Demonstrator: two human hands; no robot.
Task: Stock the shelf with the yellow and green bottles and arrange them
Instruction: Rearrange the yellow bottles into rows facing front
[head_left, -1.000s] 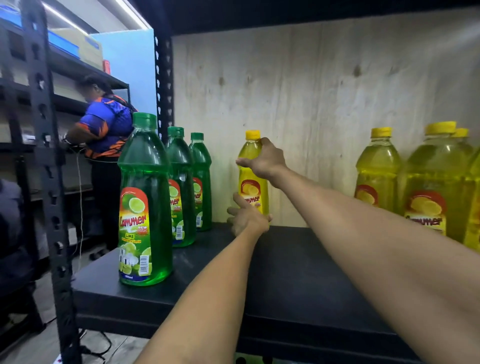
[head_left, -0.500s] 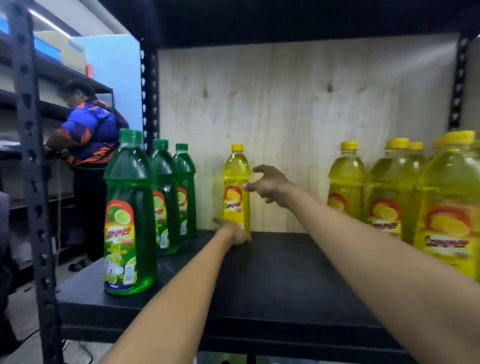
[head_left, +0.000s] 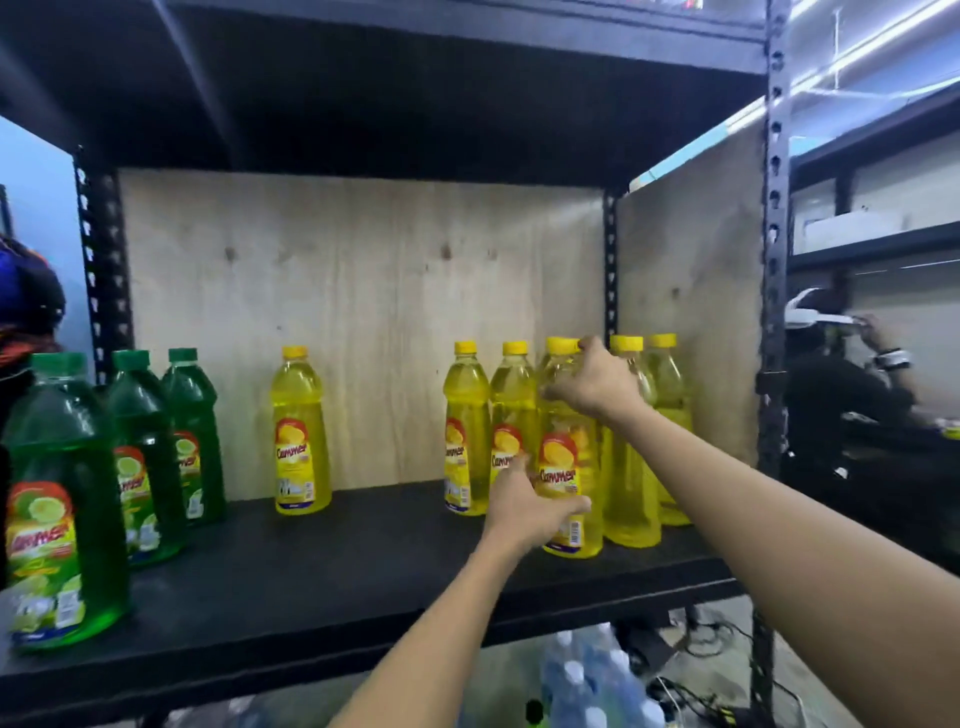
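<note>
Three green bottles (head_left: 148, 457) stand in a row at the left of the black shelf (head_left: 337, 566). One yellow bottle (head_left: 300, 431) stands alone near the back wall. Several yellow bottles (head_left: 631, 467) cluster at the right. My right hand (head_left: 595, 382) grips the shoulder of the front yellow bottle (head_left: 569, 467) in that cluster, just under its cap. My left hand (head_left: 524, 506) is wrapped around the lower body of the same bottle, by its label. The bottle stands upright on the shelf.
A plywood back (head_left: 363, 322) and right side panel (head_left: 691, 312) close the bay. Black slotted posts (head_left: 774, 312) frame it. Clear water bottles (head_left: 587, 680) and cables lie on the floor below. One person (head_left: 852, 395) is at the right, another (head_left: 26, 306) at the left edge.
Both hands left the lone yellow bottle and moved right to the cluster, closing on its front bottle. My view swung right.
</note>
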